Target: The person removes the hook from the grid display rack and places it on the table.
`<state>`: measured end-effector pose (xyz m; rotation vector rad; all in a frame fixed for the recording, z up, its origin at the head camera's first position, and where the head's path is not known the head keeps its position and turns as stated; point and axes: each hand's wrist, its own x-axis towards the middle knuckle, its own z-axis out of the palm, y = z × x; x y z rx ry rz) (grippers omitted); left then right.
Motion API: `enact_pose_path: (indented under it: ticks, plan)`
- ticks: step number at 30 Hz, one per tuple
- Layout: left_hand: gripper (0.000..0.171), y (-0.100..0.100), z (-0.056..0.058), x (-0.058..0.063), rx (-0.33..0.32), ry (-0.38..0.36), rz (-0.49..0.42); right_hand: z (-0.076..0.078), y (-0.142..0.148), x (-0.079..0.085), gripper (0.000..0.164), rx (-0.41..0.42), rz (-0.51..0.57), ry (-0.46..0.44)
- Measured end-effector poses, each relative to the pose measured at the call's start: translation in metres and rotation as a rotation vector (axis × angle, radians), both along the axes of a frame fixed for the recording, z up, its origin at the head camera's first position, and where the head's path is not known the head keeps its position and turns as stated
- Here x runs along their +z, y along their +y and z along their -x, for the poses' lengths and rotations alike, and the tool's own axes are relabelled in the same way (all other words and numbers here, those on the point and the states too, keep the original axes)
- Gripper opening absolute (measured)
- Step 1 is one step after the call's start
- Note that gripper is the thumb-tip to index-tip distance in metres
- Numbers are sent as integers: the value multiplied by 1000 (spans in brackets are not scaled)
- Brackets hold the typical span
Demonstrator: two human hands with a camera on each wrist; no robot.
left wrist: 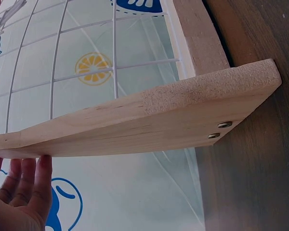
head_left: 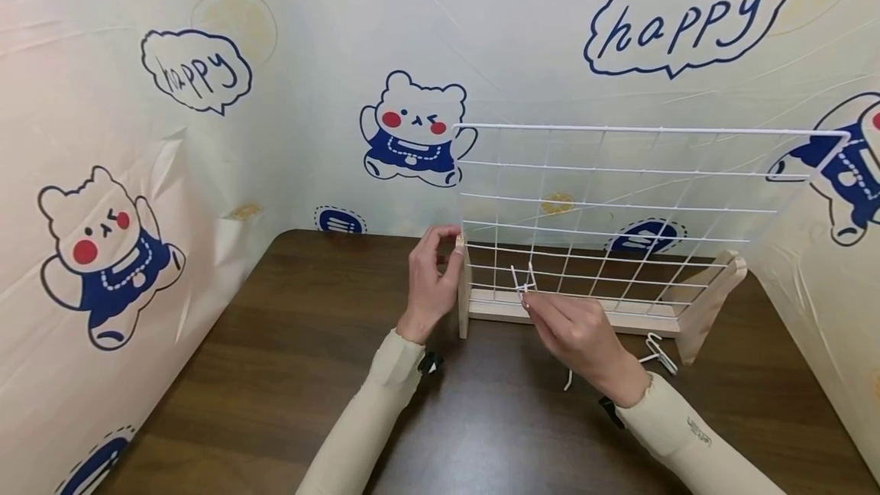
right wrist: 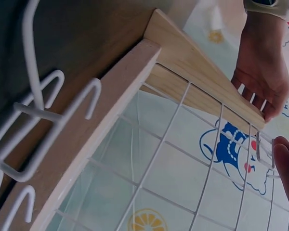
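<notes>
A white wire grid rack [head_left: 622, 208] stands on the table between two wooden side panels. My left hand [head_left: 435, 277] holds the top of its left panel [left wrist: 149, 125], with the fingertips against the outer face. In front of the grid, my right hand [head_left: 574, 331] pinches a small white wire hook [head_left: 524, 281] between thumb and fingers. The hook's prongs point up and overlap the lower left grid wires in the head view. The right wrist view shows part of this hook [right wrist: 265, 149] close by the thumb; the fingers hide its lower end.
More white hooks [head_left: 660, 354] lie on the dark table [head_left: 275, 373], before the rack's right end. One end of another hook [head_left: 567, 380] shows below my right hand. A printed cloth [head_left: 309, 44] surrounds the table at the back and sides.
</notes>
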<state>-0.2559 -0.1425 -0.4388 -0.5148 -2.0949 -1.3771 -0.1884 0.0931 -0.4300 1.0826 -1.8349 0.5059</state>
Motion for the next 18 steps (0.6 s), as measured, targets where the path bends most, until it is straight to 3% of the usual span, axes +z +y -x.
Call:
enact_pose_path:
  ticks: [18]
  plan:
    - [24,2,0,1,-4,7,-25,-4,3,-18,39,-9,-112,-56]
